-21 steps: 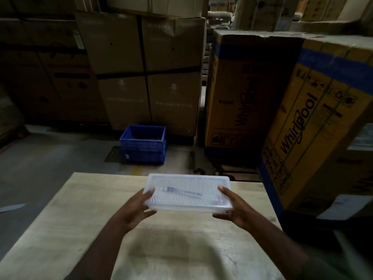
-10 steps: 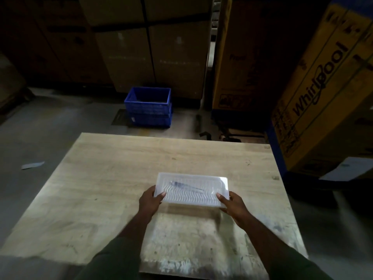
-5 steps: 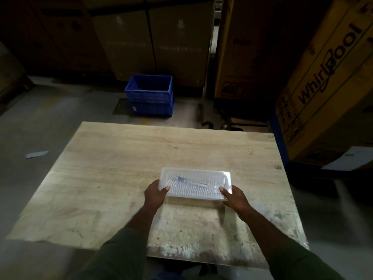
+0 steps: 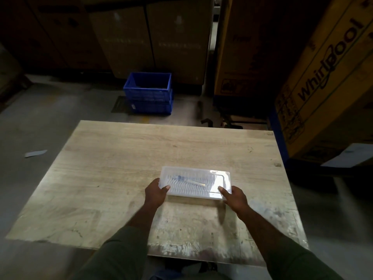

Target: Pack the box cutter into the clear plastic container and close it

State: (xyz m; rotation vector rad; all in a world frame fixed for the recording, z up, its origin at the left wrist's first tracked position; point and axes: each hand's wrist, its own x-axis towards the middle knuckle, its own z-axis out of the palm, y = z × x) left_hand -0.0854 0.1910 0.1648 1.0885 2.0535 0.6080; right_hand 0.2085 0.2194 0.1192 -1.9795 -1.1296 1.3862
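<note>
The box cutter (image 4: 189, 180) lies inside the clear plastic container (image 4: 195, 182), under the lid. The container looks light, stiff and a bit slippery, so I think its two short ends are the best places to hold. The left hand (image 4: 155, 194) grips the near left corner. The right hand (image 4: 234, 198) grips the near right corner. Both arms reach forward, thumbs on top. The container sits on the wooden table (image 4: 113, 168). A blue crate (image 4: 149, 93) stands on the floor beyond.
</note>
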